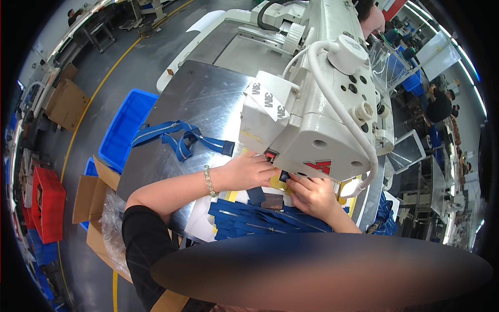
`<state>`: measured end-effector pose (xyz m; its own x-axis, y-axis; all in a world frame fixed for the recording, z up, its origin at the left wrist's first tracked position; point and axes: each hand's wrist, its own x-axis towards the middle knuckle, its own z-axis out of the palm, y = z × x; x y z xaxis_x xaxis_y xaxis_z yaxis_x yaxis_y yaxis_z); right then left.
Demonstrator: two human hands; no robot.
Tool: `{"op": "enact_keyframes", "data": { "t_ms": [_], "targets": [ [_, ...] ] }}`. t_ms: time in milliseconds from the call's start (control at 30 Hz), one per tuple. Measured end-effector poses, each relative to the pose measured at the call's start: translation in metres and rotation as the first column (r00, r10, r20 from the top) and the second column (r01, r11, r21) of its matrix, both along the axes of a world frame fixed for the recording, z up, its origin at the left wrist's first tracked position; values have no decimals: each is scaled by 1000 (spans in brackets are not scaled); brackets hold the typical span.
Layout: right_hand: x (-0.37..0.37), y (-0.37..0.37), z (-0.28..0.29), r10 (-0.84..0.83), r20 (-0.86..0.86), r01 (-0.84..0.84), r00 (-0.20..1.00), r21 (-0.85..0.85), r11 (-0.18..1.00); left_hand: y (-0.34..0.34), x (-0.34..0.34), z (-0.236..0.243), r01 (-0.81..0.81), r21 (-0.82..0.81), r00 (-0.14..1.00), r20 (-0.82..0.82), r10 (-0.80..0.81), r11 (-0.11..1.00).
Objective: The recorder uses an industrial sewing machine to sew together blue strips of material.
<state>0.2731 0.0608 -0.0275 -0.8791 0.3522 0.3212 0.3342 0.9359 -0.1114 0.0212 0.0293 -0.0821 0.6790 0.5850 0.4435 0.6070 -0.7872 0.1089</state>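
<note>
Two hands point(249, 171) point(315, 196) at one small dark piece point(284, 177).

Small dark flat piece point(284, 176), partly covered, beyond overlapping blue fabric zipper tapes point(244, 218), silvery teeth exposed, dark-ended blue fabric zipper strip point(212, 143), loosely looped, farther left.

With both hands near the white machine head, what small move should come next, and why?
Perhaps the right hand should gently settle the small dark piece: its fingertips are at it, and the left hand is close by, near the white machine head. Its exact alignment is too small to judge.
</note>
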Motion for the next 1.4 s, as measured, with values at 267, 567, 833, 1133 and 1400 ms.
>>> {"op": "enact_keyframes", "data": {
  "t_ms": [267, 567, 833, 1133, 1400],
  "targets": [
    [5, -4, -10, -68, 34, 70, 997, -64, 996, -3, 4, -8, -67, -15, 997, -34, 66, 998],
    [7, -3, -12, -69, 22, 69, 997, -12, 998, -6, 7, -5, -120, 53, 990, -64, 123, 991],
    [8, -3, -12, -63, 41, 64, 997, -37, 997, -12, 10, 1, -171, 58, 975, -130, 177, 984],
    [9, -1, -12, -33, 27, 33, 999, -18, 999, -13, 12, 2, -180, 123, 968, -152, 198, 976],
    [18, -10, -7, -42, -48, 46, 998, 75, 996, -14, 13, 1, -182, 189, 959, -180, 217, 965]
  ]
}}
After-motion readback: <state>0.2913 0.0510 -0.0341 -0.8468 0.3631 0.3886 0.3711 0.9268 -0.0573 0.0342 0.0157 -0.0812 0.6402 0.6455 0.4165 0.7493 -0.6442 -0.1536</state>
